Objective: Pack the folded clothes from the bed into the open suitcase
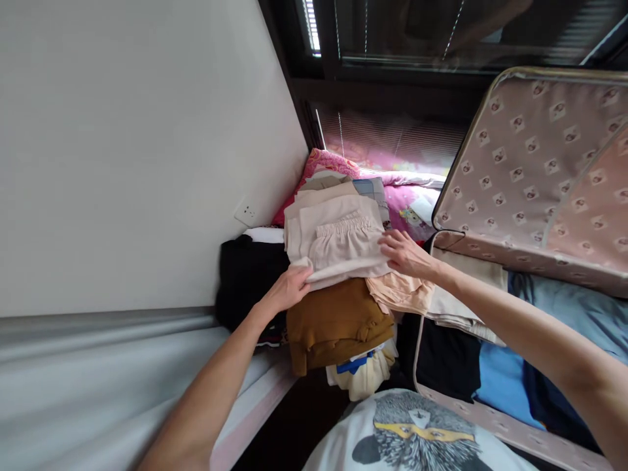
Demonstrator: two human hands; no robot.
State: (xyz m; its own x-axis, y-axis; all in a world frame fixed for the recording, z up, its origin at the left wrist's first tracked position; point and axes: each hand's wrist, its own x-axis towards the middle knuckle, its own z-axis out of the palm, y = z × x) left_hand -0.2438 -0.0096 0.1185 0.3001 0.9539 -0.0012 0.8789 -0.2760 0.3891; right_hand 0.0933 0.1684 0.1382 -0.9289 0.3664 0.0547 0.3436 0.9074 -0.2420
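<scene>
A pale pink garment with a gathered elastic waistband (346,239) lies folded on top of a stack of beige clothes (324,194). My left hand (289,286) pinches its near left edge, thumb and fingers closed on the cloth. At the right edge of the same garment is my right hand (405,254), its fingers bent and partly spread against the cloth; whether they grip it is unclear. Just below lies a folded mustard-brown garment (338,324). A peach garment (402,292) sits under my right wrist. Black clothes (252,271) are piled left of the stack.
An open pink suitcase (534,157) on the right holds folded clothes, including a light blue one (505,383). A white wall (147,163) with a socket (248,210) bounds the left. Pink bedding (407,206) lies behind, below the dark window frame (392,91).
</scene>
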